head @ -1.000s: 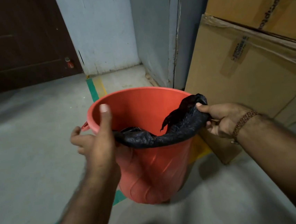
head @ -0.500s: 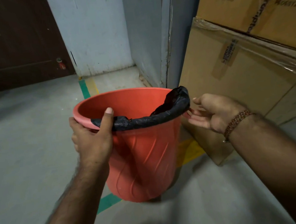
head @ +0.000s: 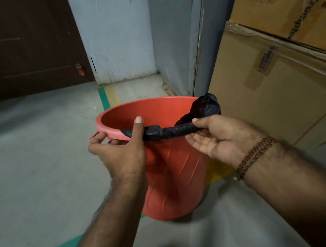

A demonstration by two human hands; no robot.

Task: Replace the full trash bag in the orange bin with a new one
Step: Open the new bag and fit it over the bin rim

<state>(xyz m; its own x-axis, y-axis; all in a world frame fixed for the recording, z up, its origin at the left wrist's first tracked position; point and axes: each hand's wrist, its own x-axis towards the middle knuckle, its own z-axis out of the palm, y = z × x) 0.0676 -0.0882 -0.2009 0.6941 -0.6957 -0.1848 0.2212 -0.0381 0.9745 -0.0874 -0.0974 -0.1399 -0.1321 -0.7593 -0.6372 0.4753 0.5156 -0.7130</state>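
Note:
The orange bin (head: 175, 174) stands on the concrete floor in the middle of the head view. A black trash bag (head: 171, 131) is rolled over the near part of its rim and bunches up at the right side (head: 206, 107). My left hand (head: 121, 153) pinches the rim and the bag's left end, thumb over the top and fingers under the lip. My right hand (head: 217, 138) is palm up under the rim on the right, its thumb pressing the bag's roll. The far rim is bare orange.
Stacked cardboard boxes (head: 285, 83) stand close on the right of the bin. A grey wall corner (head: 194, 40) is behind it and a dark door (head: 23, 45) at the back left. Green and yellow lines (head: 104, 97) mark the floor.
The bag's edge went from a loose bunch to a tight roll along the near rim. My right hand let go of it, then came back with its thumb on the roll.

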